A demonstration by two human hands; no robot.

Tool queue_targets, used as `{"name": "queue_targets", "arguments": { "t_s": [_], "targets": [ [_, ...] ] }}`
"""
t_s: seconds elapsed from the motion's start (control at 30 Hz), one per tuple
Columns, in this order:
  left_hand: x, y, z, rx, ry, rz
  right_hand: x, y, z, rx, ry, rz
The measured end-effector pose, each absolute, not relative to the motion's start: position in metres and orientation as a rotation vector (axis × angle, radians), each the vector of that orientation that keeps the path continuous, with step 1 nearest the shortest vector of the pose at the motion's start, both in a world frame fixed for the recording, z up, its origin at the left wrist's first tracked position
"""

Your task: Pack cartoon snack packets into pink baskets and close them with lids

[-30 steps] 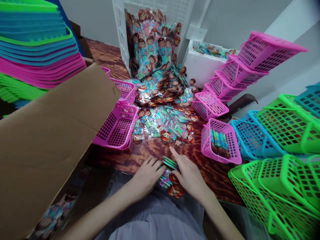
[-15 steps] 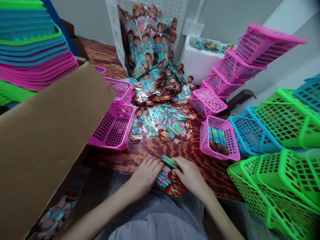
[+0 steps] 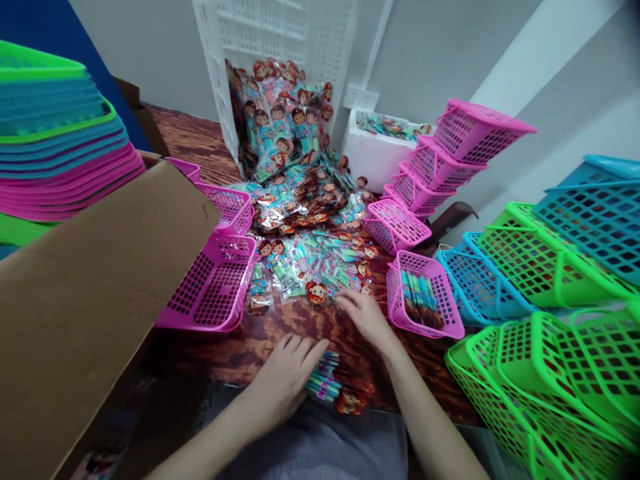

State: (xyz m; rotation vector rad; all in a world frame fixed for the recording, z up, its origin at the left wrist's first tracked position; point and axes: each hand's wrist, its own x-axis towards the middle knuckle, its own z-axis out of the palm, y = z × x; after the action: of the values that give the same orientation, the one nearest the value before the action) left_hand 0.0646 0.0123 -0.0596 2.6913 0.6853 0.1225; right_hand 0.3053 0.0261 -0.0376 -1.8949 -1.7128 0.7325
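Note:
My left hand point(image 3: 287, 370) is closed around a stack of clear plastic packets point(image 3: 325, 387) at the table's front edge. The packets hold green and blue sticks and have red-haired cartoon heads at one end. My right hand point(image 3: 361, 313) is stretched forward over the table, fingers loosely bent, at the near edge of a loose spread of similar packets point(image 3: 320, 263). Its fingertips are small in view, and no packet shows between them. To its right stands a pink basket point(image 3: 453, 310) with a row of packets point(image 3: 420, 293) inside.
A larger packet heap point(image 3: 305, 193) spills from a white crate point(image 3: 213, 80). Pink baskets point(image 3: 240, 213) stand at left, behind a cardboard box flap point(image 3: 100, 267). Stacked pink baskets point(image 3: 435, 163), green baskets point(image 3: 540, 373) and blue baskets point(image 3: 485, 280) crowd the right. A white foam box point(image 3: 373, 157) sits behind.
My right hand has let go of the packet stack and moved forward to the loose packets. My left hand keeps the stack near the table edge. The view has tilted up and shifted right.

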Motion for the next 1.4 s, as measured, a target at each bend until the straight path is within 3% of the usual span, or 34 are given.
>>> {"name": "queue_targets", "arguments": {
  "t_s": [0.07, 0.13, 0.4, 0.6, 0.77, 0.9, 1.07, 1.17, 1.33, 1.4],
  "targets": [
    [0.067, 0.012, -0.056, 2.683, 0.722, 0.066, 0.315, 0.048, -0.047, -2.097, -1.582, 0.397],
    [0.068, 0.011, -0.053, 2.664, 0.733, 0.026, 0.316, 0.057, -0.057, -2.237, -1.585, 0.267],
    [0.065, 0.011, -0.057, 2.605, 0.660, 0.069, 0.310, 0.018, -0.072, -2.142, -1.758, 0.441],
    [0.063, 0.009, -0.061, 2.567, 0.672, 0.094, 0.312, 0.009, -0.067, -2.276, -1.801, 0.377],
    [0.062, 0.008, -0.063, 2.536, 0.692, 0.139, 0.326, 0.023, -0.063, -2.148, -1.836, 0.568],
    [0.063, 0.008, -0.062, 2.511, 0.697, 0.091, 0.348, 0.072, -0.059, -2.271, -1.648, 0.347],
    [0.063, 0.007, -0.060, 2.490, 0.707, 0.096, 0.362, 0.115, -0.060, -2.272, -1.710, 0.376],
    [0.063, 0.008, -0.061, 2.489, 0.702, 0.105, 0.355, 0.102, -0.057, -2.282, -1.747, 0.333],
    [0.063, 0.009, -0.063, 2.503, 0.696, 0.111, 0.326, 0.047, -0.059, -2.271, -1.838, -0.096],
    [0.063, 0.009, -0.062, 2.515, 0.688, 0.106, 0.316, 0.027, -0.064, -2.238, -1.822, -0.065]
  ]
}}
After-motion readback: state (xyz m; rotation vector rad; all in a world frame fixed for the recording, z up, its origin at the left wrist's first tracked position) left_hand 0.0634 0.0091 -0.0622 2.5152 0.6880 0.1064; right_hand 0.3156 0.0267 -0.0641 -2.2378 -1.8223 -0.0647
